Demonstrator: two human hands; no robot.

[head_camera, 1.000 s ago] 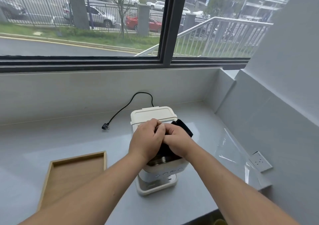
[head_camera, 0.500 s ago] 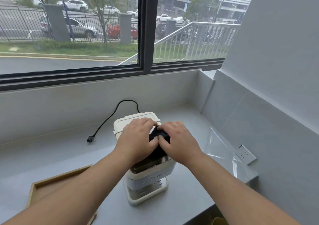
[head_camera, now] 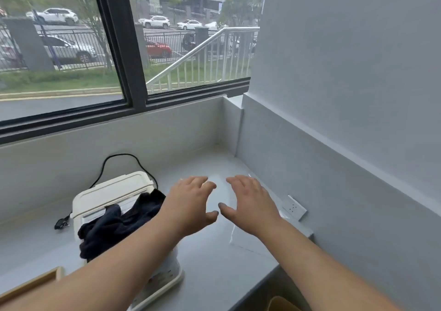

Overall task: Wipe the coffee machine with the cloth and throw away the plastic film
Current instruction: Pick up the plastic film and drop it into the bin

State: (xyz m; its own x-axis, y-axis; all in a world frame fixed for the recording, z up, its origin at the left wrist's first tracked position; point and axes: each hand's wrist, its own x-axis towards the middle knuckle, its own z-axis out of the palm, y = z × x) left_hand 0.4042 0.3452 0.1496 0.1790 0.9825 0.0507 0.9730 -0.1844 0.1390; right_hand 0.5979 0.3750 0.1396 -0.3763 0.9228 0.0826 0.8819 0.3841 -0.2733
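A white coffee machine [head_camera: 112,192] stands on the grey counter [head_camera: 210,258] at the lower left. A dark cloth [head_camera: 119,222] lies crumpled on top of it, held by nobody. To the machine's right, a clear plastic film [head_camera: 235,235] lies flat on the counter against the right wall, hard to make out. My left hand [head_camera: 191,203] and my right hand [head_camera: 250,203] hover side by side over the film, fingers spread, both empty.
The machine's black cord and plug [head_camera: 62,222] trail to the back left. A wooden tray [head_camera: 31,284] sits at the lower left corner. A wall socket [head_camera: 294,207] is on the right wall. A yellowish object [head_camera: 284,304] shows below the counter edge.
Both hands have let go of the cloth, leaving it on the machine, and moved right over the film. The view has swung to the right.
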